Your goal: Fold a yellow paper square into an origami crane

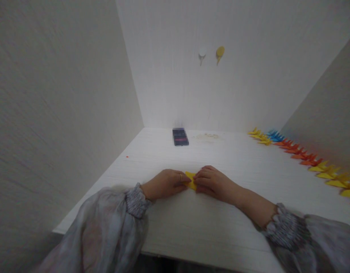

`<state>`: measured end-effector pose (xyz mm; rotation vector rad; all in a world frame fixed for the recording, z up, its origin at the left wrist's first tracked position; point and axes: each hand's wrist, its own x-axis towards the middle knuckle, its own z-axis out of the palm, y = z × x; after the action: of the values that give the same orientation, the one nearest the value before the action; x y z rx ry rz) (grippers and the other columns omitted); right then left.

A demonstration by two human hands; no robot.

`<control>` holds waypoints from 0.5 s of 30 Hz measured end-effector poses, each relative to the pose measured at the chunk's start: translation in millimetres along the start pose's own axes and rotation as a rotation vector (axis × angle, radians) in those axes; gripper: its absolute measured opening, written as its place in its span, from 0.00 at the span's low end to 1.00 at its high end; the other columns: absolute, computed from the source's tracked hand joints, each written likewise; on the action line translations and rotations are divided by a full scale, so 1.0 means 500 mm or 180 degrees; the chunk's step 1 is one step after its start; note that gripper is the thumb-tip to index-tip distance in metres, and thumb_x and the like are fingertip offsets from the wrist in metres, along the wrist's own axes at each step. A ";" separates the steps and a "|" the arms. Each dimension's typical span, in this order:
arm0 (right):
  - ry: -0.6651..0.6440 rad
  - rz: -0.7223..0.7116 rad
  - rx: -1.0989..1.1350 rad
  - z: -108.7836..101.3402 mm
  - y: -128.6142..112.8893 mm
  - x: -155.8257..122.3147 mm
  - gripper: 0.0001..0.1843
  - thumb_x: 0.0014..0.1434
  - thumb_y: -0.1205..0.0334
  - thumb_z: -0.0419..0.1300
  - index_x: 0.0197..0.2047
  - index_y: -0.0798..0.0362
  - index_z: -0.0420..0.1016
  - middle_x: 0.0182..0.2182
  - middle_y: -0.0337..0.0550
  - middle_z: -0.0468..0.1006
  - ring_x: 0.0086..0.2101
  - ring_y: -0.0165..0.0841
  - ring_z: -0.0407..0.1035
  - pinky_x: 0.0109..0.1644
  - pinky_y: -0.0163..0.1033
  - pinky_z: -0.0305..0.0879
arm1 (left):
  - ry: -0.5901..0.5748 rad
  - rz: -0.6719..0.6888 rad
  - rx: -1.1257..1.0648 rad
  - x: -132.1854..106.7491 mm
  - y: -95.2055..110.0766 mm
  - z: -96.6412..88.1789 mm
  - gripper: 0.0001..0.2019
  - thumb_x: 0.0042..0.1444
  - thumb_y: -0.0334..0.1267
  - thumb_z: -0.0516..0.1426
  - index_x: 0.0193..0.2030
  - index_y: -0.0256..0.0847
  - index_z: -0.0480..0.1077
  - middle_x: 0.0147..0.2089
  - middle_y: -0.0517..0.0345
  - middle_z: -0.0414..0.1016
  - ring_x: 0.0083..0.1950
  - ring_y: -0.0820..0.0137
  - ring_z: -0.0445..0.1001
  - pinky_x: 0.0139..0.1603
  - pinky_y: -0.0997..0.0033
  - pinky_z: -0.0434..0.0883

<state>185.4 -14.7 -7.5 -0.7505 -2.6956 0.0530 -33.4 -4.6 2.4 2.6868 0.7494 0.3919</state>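
A small piece of folded yellow paper lies on the white table in front of me, partly covered by my fingers. My left hand grips its left side, fingers closed and a ring on one of them. From the other side my right hand has its fingers bent over the paper's right end, pressing it to the tabletop. How the paper is folded under the fingers is hidden.
A dark, blurred-out phone-like item rests near the back wall. Rows of folded paper cranes run along the right: yellow, blue, red and more yellow ones. Two hooks are on the wall. An orange scrap lies at left.
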 end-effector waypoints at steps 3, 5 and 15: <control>0.0084 -0.0135 -0.0172 0.005 -0.002 0.001 0.12 0.58 0.58 0.49 0.38 0.52 0.71 0.35 0.44 0.74 0.38 0.32 0.66 0.47 0.43 0.56 | 0.0099 -0.0229 -0.0168 0.002 -0.004 0.002 0.20 0.51 0.40 0.52 0.52 0.43 0.61 0.46 0.57 0.72 0.44 0.70 0.70 0.46 0.73 0.65; 0.0082 -0.0276 -0.0355 0.008 -0.004 0.000 0.11 0.59 0.61 0.48 0.37 0.52 0.71 0.35 0.44 0.74 0.39 0.32 0.66 0.48 0.44 0.55 | 0.0082 -0.0300 -0.0186 0.001 -0.006 0.002 0.21 0.50 0.42 0.53 0.52 0.43 0.61 0.45 0.58 0.72 0.44 0.70 0.70 0.46 0.73 0.64; -0.0011 0.0098 -0.0419 0.017 -0.012 0.002 0.10 0.58 0.68 0.47 0.34 0.54 0.69 0.32 0.45 0.71 0.37 0.33 0.64 0.48 0.46 0.55 | -0.0259 -0.0035 0.0101 -0.006 0.004 -0.009 0.19 0.58 0.39 0.44 0.56 0.48 0.56 0.48 0.58 0.70 0.46 0.70 0.69 0.52 0.69 0.60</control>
<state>178.9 -19.1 -14.2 -0.8313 -2.7117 -0.1169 -36.5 -6.8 7.0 2.7087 0.7525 0.2681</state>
